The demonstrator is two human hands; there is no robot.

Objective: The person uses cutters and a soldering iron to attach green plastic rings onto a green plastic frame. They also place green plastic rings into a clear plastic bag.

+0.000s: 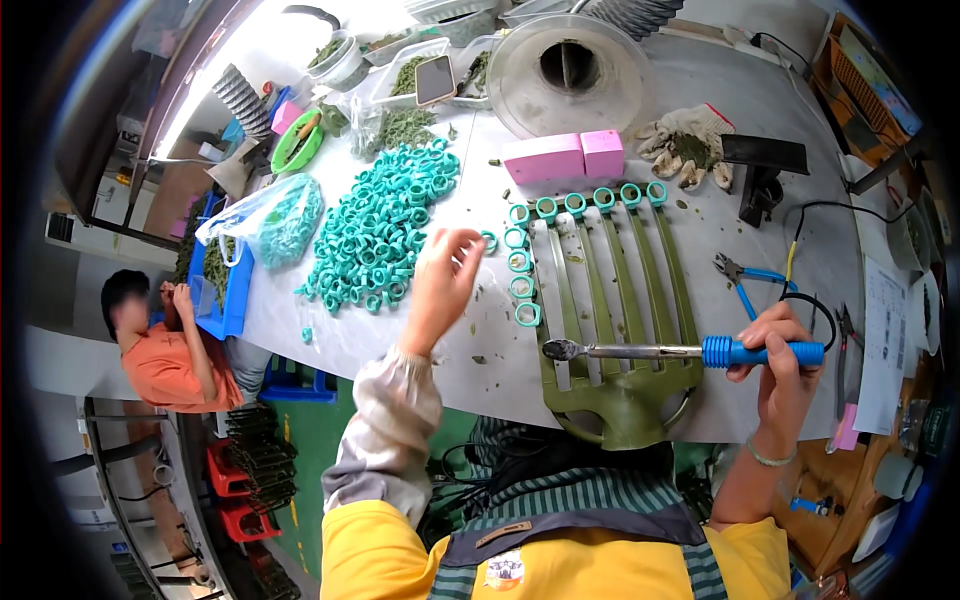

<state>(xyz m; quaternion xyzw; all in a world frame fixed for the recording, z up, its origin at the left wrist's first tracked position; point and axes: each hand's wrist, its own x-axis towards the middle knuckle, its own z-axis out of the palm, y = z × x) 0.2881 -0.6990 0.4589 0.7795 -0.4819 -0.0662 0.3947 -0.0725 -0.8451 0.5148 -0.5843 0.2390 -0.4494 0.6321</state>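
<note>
R hand (pixel 782 352) grips blue iron (pixel 690 351).

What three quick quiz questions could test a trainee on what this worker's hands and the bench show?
1. True or false: the right hand holds a blue-handled soldering iron with its metal tip over the olive-green pronged frame.
2. Which lies nearest the raised left hand? A) the pink blocks B) the pile of teal rings C) the blue-handled pliers
3. Fill in: teal rings sit on the ends of the frame's ____.

Key: 1 true; 2 B; 3 prongs.
</note>
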